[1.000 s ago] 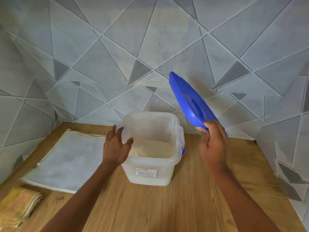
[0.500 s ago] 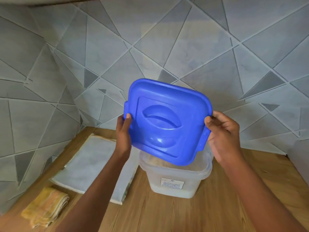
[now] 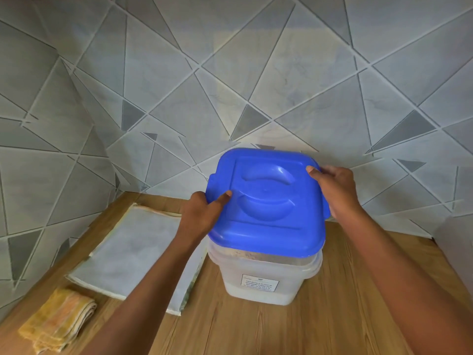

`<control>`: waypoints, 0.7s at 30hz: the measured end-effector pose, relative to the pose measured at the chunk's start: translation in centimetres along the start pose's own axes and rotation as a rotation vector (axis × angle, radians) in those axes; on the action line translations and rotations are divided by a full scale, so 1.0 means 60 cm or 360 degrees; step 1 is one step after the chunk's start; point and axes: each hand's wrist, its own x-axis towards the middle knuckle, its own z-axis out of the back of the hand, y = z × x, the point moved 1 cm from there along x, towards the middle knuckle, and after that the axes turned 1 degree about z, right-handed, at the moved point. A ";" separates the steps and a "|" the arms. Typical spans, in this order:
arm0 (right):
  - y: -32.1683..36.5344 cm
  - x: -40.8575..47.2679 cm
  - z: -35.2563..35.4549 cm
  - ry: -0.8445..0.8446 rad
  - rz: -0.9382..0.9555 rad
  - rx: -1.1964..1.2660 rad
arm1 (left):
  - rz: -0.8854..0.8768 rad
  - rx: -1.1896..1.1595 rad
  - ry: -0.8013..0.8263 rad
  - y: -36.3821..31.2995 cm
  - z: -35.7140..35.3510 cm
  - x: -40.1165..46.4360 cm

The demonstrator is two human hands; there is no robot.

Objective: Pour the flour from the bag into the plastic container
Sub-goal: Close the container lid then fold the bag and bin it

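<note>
A clear plastic container [image 3: 258,283] with a white label stands on the wooden counter [image 3: 332,316]. A blue square lid [image 3: 266,201] sits on top of it, tilted a little, its front edge over the container's rim. My left hand [image 3: 199,213] grips the lid's left edge, thumb on top. My right hand [image 3: 335,190] holds the lid's far right corner. The flour inside is mostly hidden by the lid. A flat, empty-looking white bag [image 3: 133,254] lies on the counter to the left of the container.
A folded yellow cloth [image 3: 58,324] lies at the counter's near left corner. Grey tiled walls [image 3: 230,73] close in the counter at the back and on both sides. Bare wood shows in front and right of the container.
The lid went from held upright in my right hand alone, to gripped by both hands above the container, to lowered onto the container's top. My left hand left the container's rim.
</note>
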 end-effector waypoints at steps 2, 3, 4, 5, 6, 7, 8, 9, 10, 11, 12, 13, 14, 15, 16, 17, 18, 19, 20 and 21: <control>-0.018 0.003 0.002 0.0011 -0.0039 -0.0188 | -0.0013 0.0142 0.0028 0.010 -0.008 -0.002; -0.028 0.001 0.001 0.0028 -0.0048 -0.0246 | -0.0031 0.0205 0.0024 0.016 -0.014 -0.004; -0.038 -0.002 -0.001 0.0045 -0.0052 -0.0283 | -0.0043 0.0248 0.0007 0.022 -0.020 -0.008; -0.046 -0.006 -0.005 0.0054 -0.0055 -0.0318 | -0.0041 0.0271 -0.0006 0.026 -0.026 -0.012; -0.052 -0.011 -0.008 0.0060 -0.0058 -0.0354 | -0.0038 0.0289 -0.0016 0.027 -0.031 -0.017; -0.056 -0.015 -0.011 0.0064 -0.0060 -0.0387 | -0.0033 0.0306 -0.0021 0.028 -0.035 -0.021; -0.059 -0.019 -0.014 0.0059 -0.0056 -0.0408 | -0.0031 0.0319 -0.0024 0.029 -0.039 -0.024; -0.063 -0.022 -0.015 0.0042 -0.0048 -0.0424 | -0.0027 0.0327 -0.0029 0.031 -0.042 -0.025; -0.065 -0.025 -0.017 0.0019 -0.0029 -0.0443 | -0.0024 0.0332 -0.0040 0.032 -0.044 -0.024; -0.067 -0.029 -0.019 0.0002 -0.0005 -0.0474 | -0.0026 0.0343 -0.0049 0.033 -0.045 -0.023; -0.071 -0.032 -0.022 -0.0004 0.0017 -0.0502 | -0.0036 0.0365 -0.0055 0.033 -0.047 -0.023; -0.076 -0.035 -0.027 0.0008 0.0038 -0.0526 | -0.0051 0.0395 -0.0057 0.033 -0.050 -0.023; -0.082 -0.036 -0.033 0.0030 0.0060 -0.0547 | -0.0068 0.0427 -0.0062 0.032 -0.053 -0.023; -0.089 -0.036 -0.038 0.0053 0.0079 -0.0572 | -0.0077 0.0450 -0.0070 0.031 -0.055 -0.023; -0.096 -0.034 -0.042 0.0067 0.0094 -0.0596 | -0.0080 0.0466 -0.0078 0.030 -0.057 -0.022; -0.100 -0.031 -0.043 0.0067 0.0104 -0.0608 | -0.0076 0.0471 -0.0081 0.029 -0.057 -0.021; -0.103 -0.029 -0.043 0.0065 0.0105 -0.0605 | -0.0067 0.0466 -0.0081 0.029 -0.057 -0.019; -0.104 -0.027 -0.041 0.0065 0.0112 -0.0594 | -0.0057 0.0454 -0.0076 0.030 -0.056 -0.017; -0.104 -0.026 -0.040 0.0067 0.0122 -0.0586 | -0.0048 0.0445 -0.0070 0.031 -0.056 -0.015; -0.102 -0.027 -0.038 0.0068 0.0147 -0.0584 | -0.0043 0.0441 -0.0065 0.032 -0.056 -0.013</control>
